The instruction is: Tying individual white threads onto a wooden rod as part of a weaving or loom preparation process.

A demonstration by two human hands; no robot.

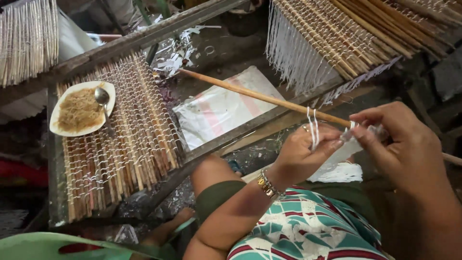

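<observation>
Tying white string [313,126] around the long wooden stick [262,97], we pinch the strands closed in our left hand [303,154] while our right hand [402,144] grips the loop where the stick crosses our lap. We judge that keeping the string taut and snug against the stick matters most; the plate of noodles [79,110] sits near the woven mat's [130,144] far left corner.

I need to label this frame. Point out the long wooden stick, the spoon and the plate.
long wooden stick [250,93], head view, bare middle of the shaft.
spoon [101,96], head view, its bowl.
plate [109,89], head view, bare white rim.
</observation>
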